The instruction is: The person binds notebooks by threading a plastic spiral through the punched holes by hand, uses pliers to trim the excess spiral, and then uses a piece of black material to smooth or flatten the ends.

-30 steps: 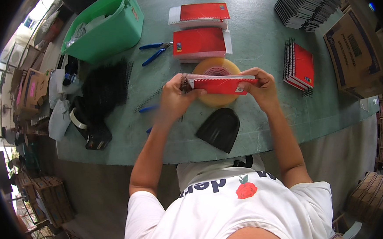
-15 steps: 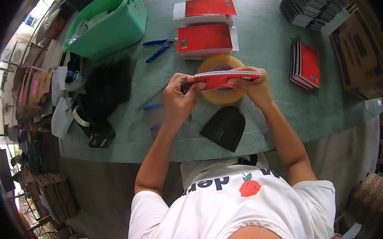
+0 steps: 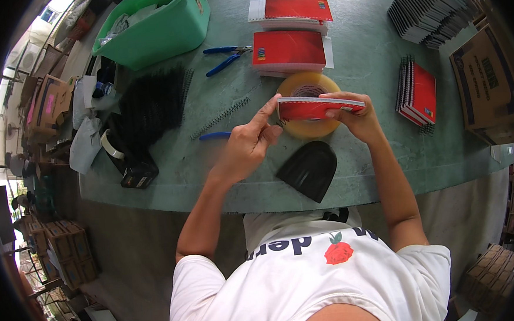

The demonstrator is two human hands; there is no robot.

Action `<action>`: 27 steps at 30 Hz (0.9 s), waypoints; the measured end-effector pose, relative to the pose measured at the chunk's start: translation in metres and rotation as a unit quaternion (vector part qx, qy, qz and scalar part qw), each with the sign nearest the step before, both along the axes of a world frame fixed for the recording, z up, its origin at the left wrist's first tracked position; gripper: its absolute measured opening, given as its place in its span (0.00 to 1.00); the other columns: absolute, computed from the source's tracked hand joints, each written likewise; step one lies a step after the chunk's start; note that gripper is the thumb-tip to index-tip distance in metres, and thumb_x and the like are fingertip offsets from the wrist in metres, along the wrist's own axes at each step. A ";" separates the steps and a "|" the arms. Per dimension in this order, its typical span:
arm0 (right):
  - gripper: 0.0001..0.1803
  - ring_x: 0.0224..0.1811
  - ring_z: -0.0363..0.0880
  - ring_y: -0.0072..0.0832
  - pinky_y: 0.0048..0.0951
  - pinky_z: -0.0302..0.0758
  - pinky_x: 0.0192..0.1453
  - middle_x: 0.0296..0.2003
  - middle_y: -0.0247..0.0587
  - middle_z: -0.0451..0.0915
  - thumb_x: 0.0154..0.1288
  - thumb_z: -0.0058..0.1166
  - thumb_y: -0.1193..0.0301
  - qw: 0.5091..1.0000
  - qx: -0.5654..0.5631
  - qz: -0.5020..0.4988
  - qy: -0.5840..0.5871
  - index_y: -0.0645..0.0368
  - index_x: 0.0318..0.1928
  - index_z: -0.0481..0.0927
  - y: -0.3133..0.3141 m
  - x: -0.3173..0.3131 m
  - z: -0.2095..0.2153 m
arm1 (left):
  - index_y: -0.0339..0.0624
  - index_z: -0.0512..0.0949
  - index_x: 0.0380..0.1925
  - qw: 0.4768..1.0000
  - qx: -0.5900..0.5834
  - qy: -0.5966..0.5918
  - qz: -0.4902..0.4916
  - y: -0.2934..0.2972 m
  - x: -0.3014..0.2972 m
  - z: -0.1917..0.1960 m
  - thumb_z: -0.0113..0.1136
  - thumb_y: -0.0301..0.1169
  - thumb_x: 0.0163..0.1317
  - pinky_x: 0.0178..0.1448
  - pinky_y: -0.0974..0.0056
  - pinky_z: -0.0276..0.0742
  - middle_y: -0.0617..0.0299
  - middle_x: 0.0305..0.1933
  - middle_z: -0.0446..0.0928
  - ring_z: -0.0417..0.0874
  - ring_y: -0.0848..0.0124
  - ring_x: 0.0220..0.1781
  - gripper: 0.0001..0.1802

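Observation:
My right hand (image 3: 357, 119) is closed on the right end of a small red notebook (image 3: 307, 109), thumb on the near side, its punched edge turned up. At the notebook's left end, the index finger of my left hand (image 3: 247, 146) is stretched out and touches the corner. The other fingers of that hand are curled around a dark spiral binding coil (image 3: 283, 122); only a short bit of it shows by the thumb. Just beyond and below the notebook lies a large roll of clear tape (image 3: 313, 132). A black rounded, pocket-like piece (image 3: 309, 170) lies nearer to me.
Two stacks of red covers and pages (image 3: 288, 51) (image 3: 298, 8) lie ahead, beside blue-handled cutters (image 3: 224, 59). To the left are a loose coil (image 3: 222, 117), a heap of black coils (image 3: 153, 105) and a green bin (image 3: 155, 40). Bound notebooks (image 3: 417, 92) and a carton (image 3: 488, 84) stand right.
My left hand has let go of the notebook's left end and shifted down, its index finger now extended to the corner. The right hand keeps its hold.

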State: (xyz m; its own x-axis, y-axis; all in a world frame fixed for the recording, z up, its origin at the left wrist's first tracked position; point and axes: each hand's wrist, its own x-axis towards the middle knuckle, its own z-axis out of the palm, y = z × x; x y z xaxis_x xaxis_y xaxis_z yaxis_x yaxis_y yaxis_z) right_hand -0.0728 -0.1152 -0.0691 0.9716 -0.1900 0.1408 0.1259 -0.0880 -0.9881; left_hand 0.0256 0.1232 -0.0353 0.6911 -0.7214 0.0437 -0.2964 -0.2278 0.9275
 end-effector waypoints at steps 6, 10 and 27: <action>0.16 0.42 0.78 0.21 0.23 0.75 0.50 0.39 0.36 0.82 0.56 0.61 0.77 1.000 0.018 0.001 0.015 0.62 0.46 0.81 0.002 -0.002 0.002 | 0.38 0.77 0.36 0.994 -0.029 -0.079 0.063 -0.003 0.002 0.005 0.57 0.37 0.64 0.29 0.75 0.68 0.66 0.23 0.77 0.73 0.82 0.24 0.12; 0.15 0.42 0.78 0.21 0.24 0.75 0.50 0.39 0.36 0.83 0.56 0.60 0.78 1.000 -0.010 0.010 -0.006 0.62 0.46 0.81 0.002 -0.002 0.000 | 0.38 0.78 0.33 0.992 0.004 -0.068 0.109 -0.007 -0.001 0.008 0.59 0.39 0.63 0.29 0.74 0.70 0.66 0.23 0.77 0.74 0.81 0.24 0.14; 0.14 0.38 0.77 0.18 0.19 0.75 0.44 0.35 0.35 0.82 0.54 0.63 0.79 1.000 -0.019 -0.007 -0.009 0.64 0.44 0.82 0.005 -0.002 0.002 | 0.39 0.76 0.31 0.988 -0.034 -0.146 0.043 -0.012 0.014 0.021 0.68 0.33 0.49 0.39 0.65 0.73 0.62 0.30 0.72 0.76 0.69 0.34 0.13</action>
